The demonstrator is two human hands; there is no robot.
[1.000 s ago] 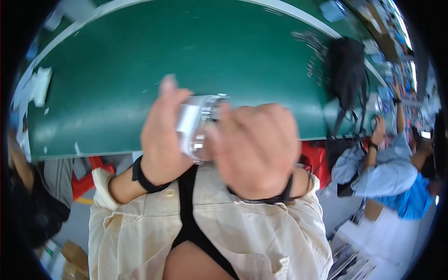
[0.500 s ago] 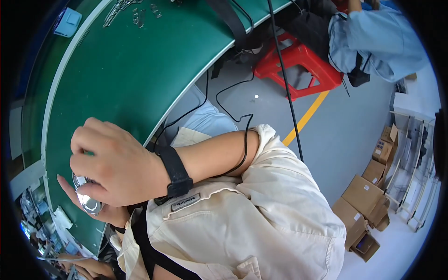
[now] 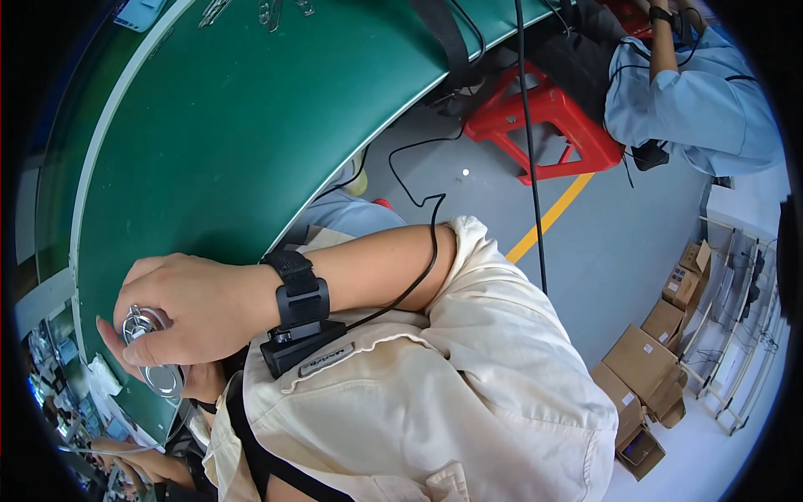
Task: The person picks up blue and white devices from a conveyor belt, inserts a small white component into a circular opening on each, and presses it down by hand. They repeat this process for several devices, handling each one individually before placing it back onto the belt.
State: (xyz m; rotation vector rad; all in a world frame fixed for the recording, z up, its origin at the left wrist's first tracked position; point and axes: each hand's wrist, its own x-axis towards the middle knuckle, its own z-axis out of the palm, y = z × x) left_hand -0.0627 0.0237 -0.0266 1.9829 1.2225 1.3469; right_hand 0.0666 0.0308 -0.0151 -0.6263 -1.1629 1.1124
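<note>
Small lettering in view

A small rectangular dark-edged patch (image 3: 327,358) with a short line of lettering sits on the cream cloth shirt (image 3: 468,393). Small white rectangular stickers (image 3: 648,348) stand on brown cardboard boxes (image 3: 629,355), their print too small to read.

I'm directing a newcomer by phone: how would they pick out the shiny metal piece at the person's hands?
Start with the large green table filling the upper left, then the right hand at lower left. In its grip is the silvery metal piece with a smooth, rounded end. Unlike the small shiny pieces lying loose near the picture's top edge, it is in hand.
</note>
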